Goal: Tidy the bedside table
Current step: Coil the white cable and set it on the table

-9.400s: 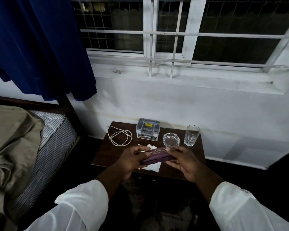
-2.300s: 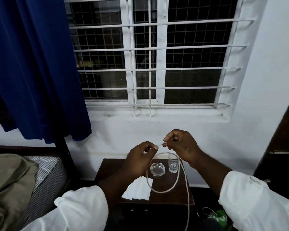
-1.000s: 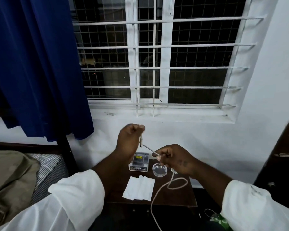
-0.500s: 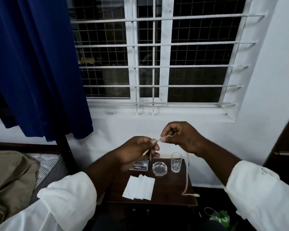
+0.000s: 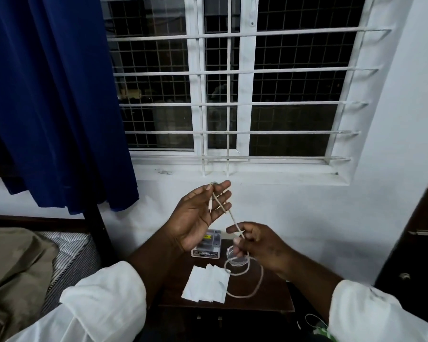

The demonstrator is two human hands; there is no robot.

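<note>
My left hand [image 5: 198, 213] is raised palm-up above the dark wooden bedside table [image 5: 277, 299], with one end of a white cable [image 5: 255, 287] looped over its fingers. My right hand [image 5: 260, 245] is lower and to the right, pinching the same cable between thumb and fingers. The cable runs taut between both hands, then hangs in loose loops down to the table top. A small clear box [image 5: 208, 246] with a yellow label stands at the back of the table, partly behind my left hand. White folded tissues [image 5: 205, 283] lie near the front.
A glass ashtray [image 5: 236, 259] sits beside the box, partly behind my right hand. A bed with a striped mattress [image 5: 69, 257] is at the left, a blue curtain [image 5: 52, 99] above it. A barred window fills the wall ahead. A dark door [image 5: 420, 233] stands at the right.
My left hand rose and opened palm-up with the cable end across its fingers. My right hand dropped lower, and the hanging cable now lies in loops on the table.
</note>
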